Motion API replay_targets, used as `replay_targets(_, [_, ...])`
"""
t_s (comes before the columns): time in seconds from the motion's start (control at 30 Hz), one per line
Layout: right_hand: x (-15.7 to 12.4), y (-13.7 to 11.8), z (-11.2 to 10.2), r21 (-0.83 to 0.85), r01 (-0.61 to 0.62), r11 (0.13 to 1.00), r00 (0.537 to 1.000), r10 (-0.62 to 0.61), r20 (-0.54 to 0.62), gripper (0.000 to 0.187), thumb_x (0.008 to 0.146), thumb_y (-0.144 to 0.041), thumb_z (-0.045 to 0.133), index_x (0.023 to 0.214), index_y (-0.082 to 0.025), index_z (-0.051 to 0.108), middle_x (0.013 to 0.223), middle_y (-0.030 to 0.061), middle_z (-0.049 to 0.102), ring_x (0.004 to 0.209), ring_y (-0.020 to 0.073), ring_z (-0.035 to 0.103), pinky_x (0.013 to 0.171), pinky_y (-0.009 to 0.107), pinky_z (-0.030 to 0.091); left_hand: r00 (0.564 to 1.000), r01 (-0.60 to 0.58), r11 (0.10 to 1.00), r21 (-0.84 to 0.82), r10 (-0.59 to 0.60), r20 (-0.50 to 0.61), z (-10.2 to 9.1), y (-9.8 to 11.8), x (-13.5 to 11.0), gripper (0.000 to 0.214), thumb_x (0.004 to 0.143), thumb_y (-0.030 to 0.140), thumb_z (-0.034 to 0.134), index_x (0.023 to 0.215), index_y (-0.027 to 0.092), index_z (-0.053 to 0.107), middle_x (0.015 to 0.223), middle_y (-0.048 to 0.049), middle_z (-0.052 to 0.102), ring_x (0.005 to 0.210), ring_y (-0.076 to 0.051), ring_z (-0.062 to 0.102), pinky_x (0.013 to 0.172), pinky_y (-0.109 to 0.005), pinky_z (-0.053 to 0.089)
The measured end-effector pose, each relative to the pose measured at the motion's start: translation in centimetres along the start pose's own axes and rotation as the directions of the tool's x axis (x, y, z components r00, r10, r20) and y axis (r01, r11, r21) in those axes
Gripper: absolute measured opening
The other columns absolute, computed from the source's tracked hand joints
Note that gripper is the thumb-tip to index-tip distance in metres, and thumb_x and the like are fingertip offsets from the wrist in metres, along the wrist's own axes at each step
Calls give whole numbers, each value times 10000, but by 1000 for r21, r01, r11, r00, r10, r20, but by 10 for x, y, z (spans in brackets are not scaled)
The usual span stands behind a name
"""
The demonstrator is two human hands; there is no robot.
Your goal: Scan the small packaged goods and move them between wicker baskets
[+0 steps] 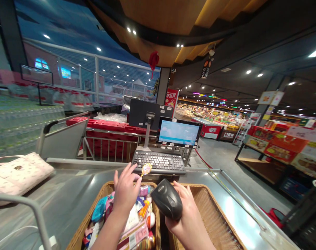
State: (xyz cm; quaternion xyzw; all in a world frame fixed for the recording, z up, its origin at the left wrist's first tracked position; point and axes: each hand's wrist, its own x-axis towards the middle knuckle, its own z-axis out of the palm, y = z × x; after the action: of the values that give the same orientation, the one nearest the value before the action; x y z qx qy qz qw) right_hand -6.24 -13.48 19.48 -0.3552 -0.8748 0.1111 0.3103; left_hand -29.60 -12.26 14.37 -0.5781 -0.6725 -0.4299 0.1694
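Left hand, head view: And there it was, the left hand with a small yellow-rimmed item pinched by its narrow lower end between thumb and finger, the other fingers spread loose; that hold probably served to leave the broad face uncovered.
Small item: It was up above the far end of the left basket, in front of the keyboard, apart from the scanner.
Right hand: Over on the other side, the right hand had the black scanner in its grasp, between the two baskets, a spot that seemed handy for meeting the other hand.
Baskets: What a heap in the left one, colourful packets piled together! The right basket stood alongside, likely so both were within reach.
Screen: Lit up beyond the keyboard, the screen was tilted towards the wearer, presumably for easy reading, its text too small to make out.
Out of sight: The scanner's handle and most of the gripping fingers were masked; the left forearm covered part of the heap, and both baskets ran off the bottom edge.
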Motion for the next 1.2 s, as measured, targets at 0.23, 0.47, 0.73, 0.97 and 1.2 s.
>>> replay_targets(0.23, [-1, -2, 2, 12, -3, 1000, 1000, 3, -2, 577, 610, -120, 559, 1163, -253, 652, 1219, 95, 637, 1309, 372, 462, 1113, 661, 236, 1000, 14, 1000, 4, -14, 12, 0, -5, -4, 172, 846, 251, 534, 685, 235, 593, 1312, -66, 632, 1332, -301, 466, 1123, -670, 166])
replay_targets(0.47, [-4, -2, 10, 42, 0, 999, 1000, 1, -21, 647, 614, -93, 553, 1237, -258, 614, 1254, 82, 635, 1319, 353, 464, 1125, 636, 260, 998, 59, 998, 19, -59, 0, -9, -11, -16, 167, 844, 256, 536, 688, 235, 593, 1291, -67, 645, 1320, -301, 479, 1130, -657, 170])
replay_targets(0.73, [-24, 3, 26, 127, -48, 991, 996, 57, -74, 558, 723, -181, 611, 1277, -246, 584, 1305, 85, 619, 1259, 329, 539, 1131, 578, 309, 982, 149, 981, 126, -161, 100, -27, -39, -63, 203, 833, 275, 525, 653, 237, 612, 1263, -58, 665, 1301, -300, 494, 1119, -657, 181])
replay_targets(0.97, [-39, -1, 38, 311, -30, 950, 997, 52, -61, 453, 747, -209, 612, 1199, -214, 647, 1210, 104, 668, 1131, 298, 624, 982, 412, 502, 943, 212, 949, 235, -262, 205, -49, -58, -99, 270, 838, 320, 496, 608, 231, 606, 1246, -39, 678, 1295, -306, 494, 1117, -648, 193])
replay_targets(1.2, [-51, -11, 60, 410, -132, 902, 986, 160, -36, 369, 737, -228, 625, 1099, -225, 698, 1084, 89, 712, 986, 266, 675, 880, 350, 542, 889, 226, 918, 326, -331, 315, -52, -72, -137, 260, 797, 292, 485, 562, 222, 570, 1235, -60, 684, 1256, -307, 531, 1098, -648, 228])
